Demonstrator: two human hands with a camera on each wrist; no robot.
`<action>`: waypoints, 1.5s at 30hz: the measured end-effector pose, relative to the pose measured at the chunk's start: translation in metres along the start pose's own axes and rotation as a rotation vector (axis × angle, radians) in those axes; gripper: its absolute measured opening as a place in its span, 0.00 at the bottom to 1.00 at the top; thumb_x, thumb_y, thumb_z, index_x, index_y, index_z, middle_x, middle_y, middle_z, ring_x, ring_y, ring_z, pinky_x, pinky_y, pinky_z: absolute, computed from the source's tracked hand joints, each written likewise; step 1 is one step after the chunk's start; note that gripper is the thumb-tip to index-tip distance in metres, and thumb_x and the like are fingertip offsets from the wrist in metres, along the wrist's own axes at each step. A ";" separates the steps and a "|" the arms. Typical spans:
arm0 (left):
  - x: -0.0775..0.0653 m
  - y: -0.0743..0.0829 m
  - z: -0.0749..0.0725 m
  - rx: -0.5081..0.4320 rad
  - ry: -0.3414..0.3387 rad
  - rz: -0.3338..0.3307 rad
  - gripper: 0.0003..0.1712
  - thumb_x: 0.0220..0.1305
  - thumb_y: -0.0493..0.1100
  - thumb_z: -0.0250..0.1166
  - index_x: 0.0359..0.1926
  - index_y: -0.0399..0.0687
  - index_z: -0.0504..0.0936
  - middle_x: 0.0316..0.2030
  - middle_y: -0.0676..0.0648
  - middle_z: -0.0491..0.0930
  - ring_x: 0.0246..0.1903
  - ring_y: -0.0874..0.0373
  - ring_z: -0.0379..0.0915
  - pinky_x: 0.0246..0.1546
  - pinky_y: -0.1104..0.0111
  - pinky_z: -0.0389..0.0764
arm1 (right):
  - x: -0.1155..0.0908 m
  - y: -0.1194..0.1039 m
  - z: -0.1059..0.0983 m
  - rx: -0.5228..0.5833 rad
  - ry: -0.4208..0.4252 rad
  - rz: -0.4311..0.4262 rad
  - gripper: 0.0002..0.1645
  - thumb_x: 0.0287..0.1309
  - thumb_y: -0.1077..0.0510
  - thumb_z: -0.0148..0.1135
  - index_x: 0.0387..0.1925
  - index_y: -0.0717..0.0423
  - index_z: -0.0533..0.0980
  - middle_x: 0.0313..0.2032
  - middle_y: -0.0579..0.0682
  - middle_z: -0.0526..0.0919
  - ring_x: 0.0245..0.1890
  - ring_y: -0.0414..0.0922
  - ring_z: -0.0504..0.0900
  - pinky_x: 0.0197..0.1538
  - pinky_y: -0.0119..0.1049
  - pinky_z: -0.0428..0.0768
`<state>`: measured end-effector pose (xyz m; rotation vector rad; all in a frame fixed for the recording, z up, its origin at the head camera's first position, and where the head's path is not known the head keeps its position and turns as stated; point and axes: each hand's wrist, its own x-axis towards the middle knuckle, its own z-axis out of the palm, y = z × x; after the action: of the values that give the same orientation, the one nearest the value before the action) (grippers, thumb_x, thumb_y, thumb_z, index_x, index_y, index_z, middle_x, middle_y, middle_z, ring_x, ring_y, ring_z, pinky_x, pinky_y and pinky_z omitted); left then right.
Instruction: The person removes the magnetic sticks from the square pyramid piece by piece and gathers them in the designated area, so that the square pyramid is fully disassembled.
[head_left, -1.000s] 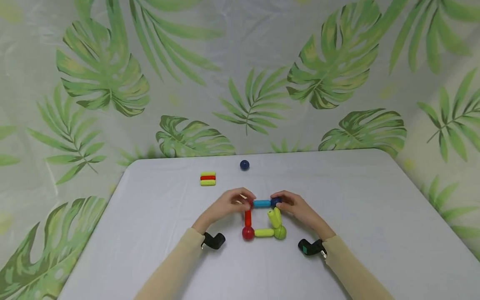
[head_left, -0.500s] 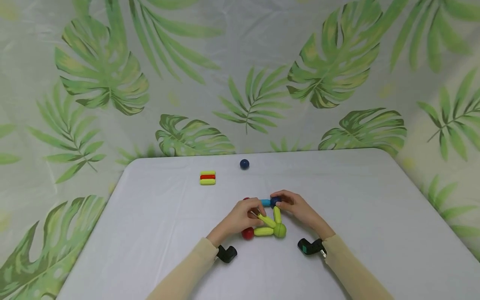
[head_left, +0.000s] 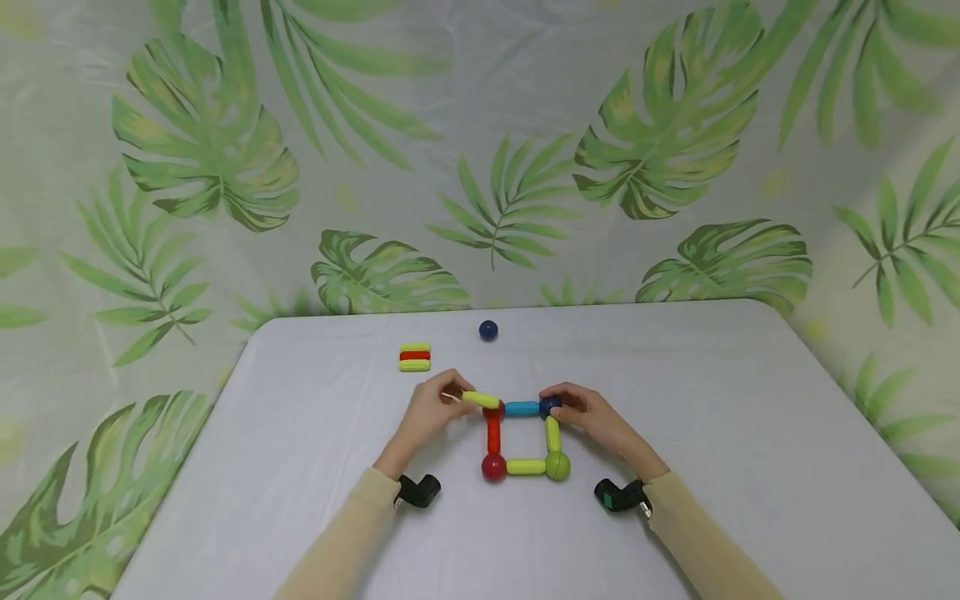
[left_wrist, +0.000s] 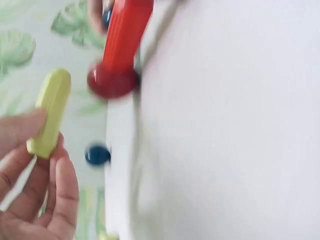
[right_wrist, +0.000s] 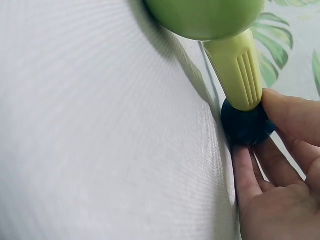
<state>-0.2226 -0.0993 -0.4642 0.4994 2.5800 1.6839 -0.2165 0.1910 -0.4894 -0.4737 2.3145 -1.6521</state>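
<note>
A white-covered counter (head_left: 240,500) stands before a leaf-printed curtain (head_left: 390,183). Toward its far left, a short stack-like row of three sticks (head_left: 415,357), yellow, red and yellow, lies side by side. Just nearer and to the right, the person's left hand (head_left: 427,412) pinches a loose yellow stick (left_wrist: 51,112) near one end, between thumb and fingers. The stick is raised off the counter; its right end overlaps the far red ball (left_wrist: 114,81) in the head view, while the left wrist view shows a gap between them. A lone blue ball (head_left: 488,331) sits near the counter's back edge.

Next comes a square frame. Its left side is a red stick (head_left: 493,436) joining the far red ball to the near red ball (head_left: 494,467). A light-blue stick (head_left: 522,408) forms the back and a front yellow stick (head_left: 527,467) the front. On the right, another yellow stick (right_wrist: 237,70) joins the green ball (head_left: 557,466) to the dark blue corner ball (right_wrist: 246,122), which the right hand (head_left: 592,412) grips with thumb and fingers.
</note>
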 end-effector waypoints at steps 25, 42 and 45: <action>0.023 -0.027 -0.042 0.230 0.130 -0.066 0.14 0.54 0.27 0.65 0.43 0.36 0.77 0.38 0.38 0.73 0.36 0.48 0.72 0.39 0.60 0.75 | -0.002 0.002 -0.002 -0.015 0.008 -0.009 0.20 0.67 0.61 0.56 0.58 0.62 0.72 0.58 0.60 0.72 0.61 0.56 0.68 0.63 0.53 0.64; 0.038 0.007 0.018 0.393 -0.452 0.159 0.12 0.58 0.33 0.65 0.44 0.47 0.79 0.41 0.51 0.74 0.42 0.57 0.68 0.43 0.70 0.74 | -0.001 -0.004 0.003 -0.008 0.011 0.004 0.19 0.67 0.62 0.55 0.57 0.62 0.72 0.58 0.59 0.73 0.59 0.56 0.69 0.63 0.53 0.64; 0.043 0.005 0.016 0.278 -0.329 0.095 0.15 0.60 0.32 0.64 0.49 0.44 0.79 0.47 0.48 0.76 0.46 0.54 0.72 0.48 0.67 0.76 | -0.001 -0.002 0.002 -0.008 0.011 -0.006 0.20 0.67 0.59 0.56 0.58 0.61 0.72 0.58 0.58 0.73 0.60 0.55 0.69 0.64 0.52 0.63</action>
<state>-0.2595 -0.0710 -0.4597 0.8427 2.5811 1.1449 -0.2147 0.1888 -0.4886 -0.4753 2.3303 -1.6531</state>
